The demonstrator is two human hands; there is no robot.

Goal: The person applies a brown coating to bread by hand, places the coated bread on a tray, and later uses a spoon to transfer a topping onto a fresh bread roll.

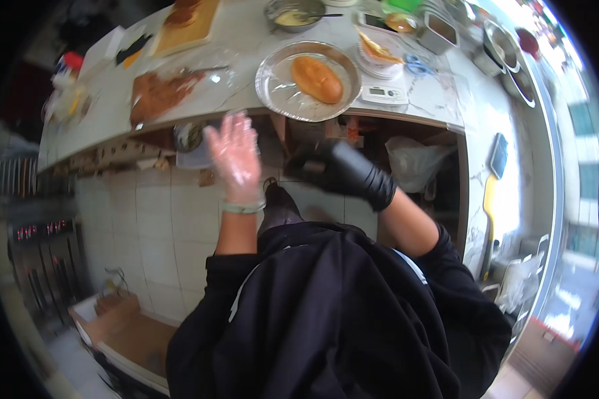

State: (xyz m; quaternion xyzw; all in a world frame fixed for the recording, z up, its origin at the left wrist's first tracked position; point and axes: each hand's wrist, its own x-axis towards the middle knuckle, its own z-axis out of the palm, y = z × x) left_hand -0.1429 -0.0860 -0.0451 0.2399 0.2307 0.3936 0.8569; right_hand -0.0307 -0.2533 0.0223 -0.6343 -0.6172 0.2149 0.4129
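My left hand [234, 156], in a clear plastic glove, is raised in front of the counter's edge with its fingers stretched out. It holds nothing. My right hand [336, 166] wears a black glove and hangs just below the counter's edge; motion smears its fingers, so their pose is unclear. Nearest to both hands, a golden-brown bread loaf [317, 79] lies in a round foil pan [268, 87] at the front of the counter. Left of the pan, a reddish-brown layer of food [160, 95] is spread on the counter by a clear plastic sheet, with a thin utensil beside it.
Behind stands a metal bowl [318, 25] of pale cream. A white kitchen scale [383, 94], blue scissors [417, 64] and metal tins [439, 33] are to the right. A wooden board [185, 30] is at the far left. A yellow-handled brush [491, 193] lies on the right-hand counter.
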